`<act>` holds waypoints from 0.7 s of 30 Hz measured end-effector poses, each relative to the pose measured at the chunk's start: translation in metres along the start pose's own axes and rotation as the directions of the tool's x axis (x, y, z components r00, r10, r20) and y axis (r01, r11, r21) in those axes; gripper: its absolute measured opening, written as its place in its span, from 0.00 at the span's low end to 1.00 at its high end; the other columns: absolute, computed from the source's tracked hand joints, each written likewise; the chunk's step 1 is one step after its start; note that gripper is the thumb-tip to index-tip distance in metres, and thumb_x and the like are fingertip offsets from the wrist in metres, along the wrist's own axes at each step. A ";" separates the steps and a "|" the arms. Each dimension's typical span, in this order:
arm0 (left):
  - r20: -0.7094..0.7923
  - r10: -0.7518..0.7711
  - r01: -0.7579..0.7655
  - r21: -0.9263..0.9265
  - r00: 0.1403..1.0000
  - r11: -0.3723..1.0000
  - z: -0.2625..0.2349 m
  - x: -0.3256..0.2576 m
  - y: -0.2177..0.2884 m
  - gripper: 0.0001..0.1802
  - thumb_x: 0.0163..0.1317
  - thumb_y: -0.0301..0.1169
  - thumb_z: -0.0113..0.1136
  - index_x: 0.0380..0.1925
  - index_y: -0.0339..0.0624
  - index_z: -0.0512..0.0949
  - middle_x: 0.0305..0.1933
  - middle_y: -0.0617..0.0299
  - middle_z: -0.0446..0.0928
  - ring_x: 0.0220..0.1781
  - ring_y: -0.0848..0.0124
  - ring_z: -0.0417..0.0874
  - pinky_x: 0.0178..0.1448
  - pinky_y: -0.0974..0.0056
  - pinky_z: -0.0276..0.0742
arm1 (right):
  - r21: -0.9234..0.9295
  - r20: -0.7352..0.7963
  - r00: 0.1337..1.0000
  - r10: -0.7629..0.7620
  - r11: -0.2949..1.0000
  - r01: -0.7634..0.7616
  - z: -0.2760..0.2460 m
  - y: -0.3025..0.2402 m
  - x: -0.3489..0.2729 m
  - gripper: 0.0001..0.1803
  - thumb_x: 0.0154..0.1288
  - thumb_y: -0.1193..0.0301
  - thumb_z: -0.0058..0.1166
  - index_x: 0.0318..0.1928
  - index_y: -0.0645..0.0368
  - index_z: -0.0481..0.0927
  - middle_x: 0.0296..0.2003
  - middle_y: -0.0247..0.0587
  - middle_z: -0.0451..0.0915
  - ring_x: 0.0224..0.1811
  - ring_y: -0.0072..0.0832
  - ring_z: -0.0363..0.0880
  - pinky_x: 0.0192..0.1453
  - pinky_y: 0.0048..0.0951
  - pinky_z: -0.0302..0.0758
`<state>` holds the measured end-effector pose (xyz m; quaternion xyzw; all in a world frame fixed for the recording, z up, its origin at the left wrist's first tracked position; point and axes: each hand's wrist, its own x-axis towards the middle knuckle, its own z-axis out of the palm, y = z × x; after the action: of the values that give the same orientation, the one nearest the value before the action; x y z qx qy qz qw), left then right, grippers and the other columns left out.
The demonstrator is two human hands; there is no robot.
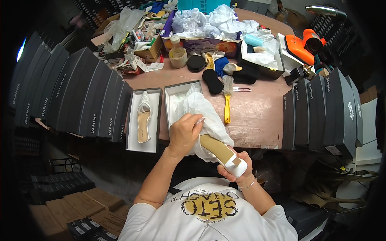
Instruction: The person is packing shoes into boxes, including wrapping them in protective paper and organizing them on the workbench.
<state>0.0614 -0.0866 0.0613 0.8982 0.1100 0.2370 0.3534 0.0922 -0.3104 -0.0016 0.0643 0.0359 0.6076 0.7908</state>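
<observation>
A white slipper-style shoe with a tan insole point(223, 154) is held over the near edge of a pinkish worktable point(257, 112), its sole turned upward. The heel end is clasped by the right hand point(237, 166), closed around it close to the body. The left hand point(184, 134) is closed on a sheet of crumpled white tissue paper point(205, 116), which is pressed against the toe end of the shoe and drapes back into an open white shoebox point(177, 94) just beyond. The two hands are set apart, one at each end of the shoe.

The work is judged to be about halfway. To the left, a matching pale shoe point(143, 118) already lies in a second open white tray point(132, 140), uncovered. The shoe in hand is only partly covered by paper and has not yet been laid in a box, and no lid has been fitted.

A yellow-handled brush point(227, 98) lies on the table to the right of the open box. Rows of dark grey closed shoeboxes point(80, 96) are lined up on the left, with more dark boxes point(321, 112) on the right. At the far side, loose white wrapping point(209, 20), a plastic bottle point(177, 52) and an orange handheld tool point(305, 46) are seen among clutter.
</observation>
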 end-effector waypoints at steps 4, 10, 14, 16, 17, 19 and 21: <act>0.030 -0.009 0.009 -0.009 1.000 1.000 0.005 0.001 -0.002 0.09 0.56 0.24 0.61 0.37 0.36 0.82 0.29 0.53 0.78 0.28 0.60 0.80 0.32 0.63 0.74 | 0.018 -0.001 1.000 0.012 1.000 -0.012 -0.005 -0.004 -0.003 0.38 0.60 0.60 0.47 0.69 0.57 0.52 0.55 0.58 0.68 0.38 0.56 0.75 0.22 0.39 0.84; 0.057 -0.018 0.018 0.000 0.998 1.000 0.007 0.004 0.002 0.09 0.56 0.23 0.61 0.37 0.35 0.81 0.29 0.53 0.78 0.28 0.61 0.80 0.33 0.63 0.74 | -0.019 -0.007 1.000 0.021 1.000 -0.022 -0.006 -0.010 -0.004 0.40 0.58 0.61 0.48 0.69 0.57 0.51 0.54 0.62 0.68 0.36 0.56 0.76 0.22 0.39 0.83; 0.053 -0.022 0.023 -0.025 0.998 0.999 0.006 0.004 0.003 0.09 0.55 0.22 0.61 0.38 0.35 0.81 0.28 0.53 0.77 0.28 0.60 0.80 0.32 0.64 0.73 | -0.048 -0.024 0.999 0.024 0.999 -0.025 -0.004 -0.012 -0.003 0.41 0.57 0.61 0.49 0.69 0.60 0.51 0.50 0.66 0.69 0.33 0.55 0.76 0.22 0.39 0.82; 0.046 -0.009 0.011 -0.040 0.999 0.999 0.003 0.002 0.004 0.10 0.54 0.21 0.62 0.38 0.36 0.82 0.27 0.53 0.76 0.27 0.61 0.79 0.32 0.64 0.73 | -0.100 -0.033 0.999 0.029 0.994 -0.032 -0.002 -0.015 -0.003 0.41 0.57 0.61 0.49 0.68 0.62 0.51 0.48 0.67 0.70 0.33 0.53 0.77 0.23 0.39 0.82; 0.042 -0.003 0.005 -0.046 0.999 0.999 0.000 0.000 0.005 0.11 0.53 0.21 0.62 0.39 0.36 0.82 0.27 0.54 0.76 0.26 0.61 0.79 0.32 0.64 0.73 | -0.137 -0.043 0.999 0.031 0.990 -0.037 0.000 -0.016 -0.002 0.41 0.57 0.60 0.49 0.68 0.62 0.52 0.48 0.67 0.71 0.33 0.52 0.77 0.25 0.39 0.82; 0.053 0.082 -0.079 -0.042 0.995 0.996 -0.014 -0.006 0.022 0.13 0.52 0.20 0.62 0.40 0.38 0.82 0.25 0.55 0.74 0.25 0.62 0.78 0.30 0.64 0.72 | -0.261 -0.112 0.993 -0.024 0.965 -0.006 0.011 -0.017 0.003 0.39 0.57 0.60 0.50 0.67 0.63 0.55 0.46 0.64 0.72 0.34 0.48 0.78 0.29 0.40 0.83; 0.022 0.237 -0.234 -0.089 0.971 0.968 -0.026 -0.014 0.040 0.16 0.49 0.20 0.63 0.41 0.38 0.82 0.24 0.57 0.73 0.23 0.64 0.77 0.26 0.63 0.71 | -0.427 -0.209 0.968 -0.139 0.903 0.037 0.035 -0.012 0.012 0.36 0.59 0.61 0.50 0.65 0.64 0.58 0.46 0.59 0.74 0.36 0.44 0.79 0.35 0.40 0.84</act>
<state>0.0379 -0.1054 0.0999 0.8927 -0.0134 0.2670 0.3627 0.1115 -0.3043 0.0311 -0.1810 0.0005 0.5677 0.8031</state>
